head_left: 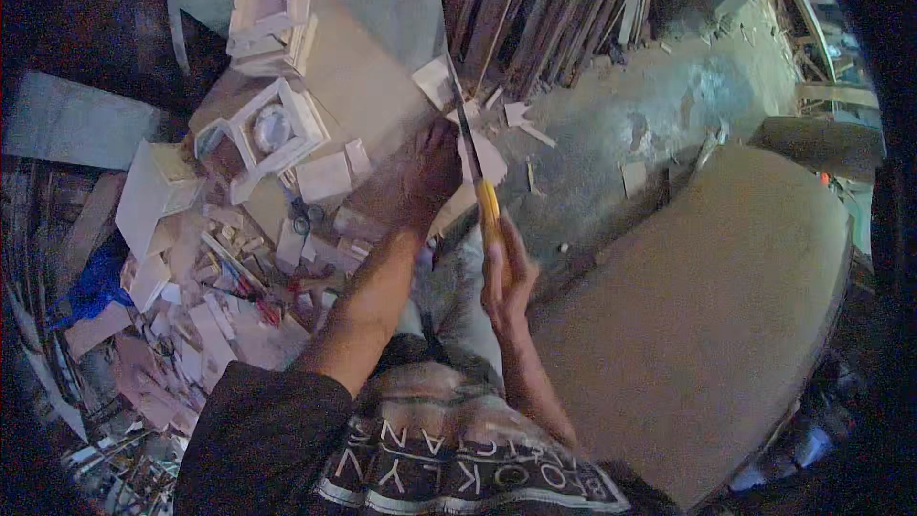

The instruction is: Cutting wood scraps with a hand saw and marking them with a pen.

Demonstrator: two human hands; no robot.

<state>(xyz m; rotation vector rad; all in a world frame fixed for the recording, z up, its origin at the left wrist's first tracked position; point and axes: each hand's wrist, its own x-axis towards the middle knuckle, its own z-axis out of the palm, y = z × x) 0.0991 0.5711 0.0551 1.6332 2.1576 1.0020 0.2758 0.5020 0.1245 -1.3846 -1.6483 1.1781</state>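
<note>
In my right hand (508,277) is the yellow handle of a handsaw (488,199), with my fingers wrapped round it. Its narrow dark blade points up and away, passing over a pale piece of wood (483,161). My left hand (435,164) lies in shadow just left of the blade, at the edge of a brown board (368,76). Its fingers are too dark to make out, so whether they grip the wood is unclear. Another light wood block (435,81) sits beyond the hand, beside the far part of the blade.
Left of my arms stand small wooden house-like frames (277,129) and a box shape (158,196). Scissors (306,218) lie among many wood offcuts (215,325). Long dark planks (535,10) lean at the far side. A large brown panel (707,315) is at right.
</note>
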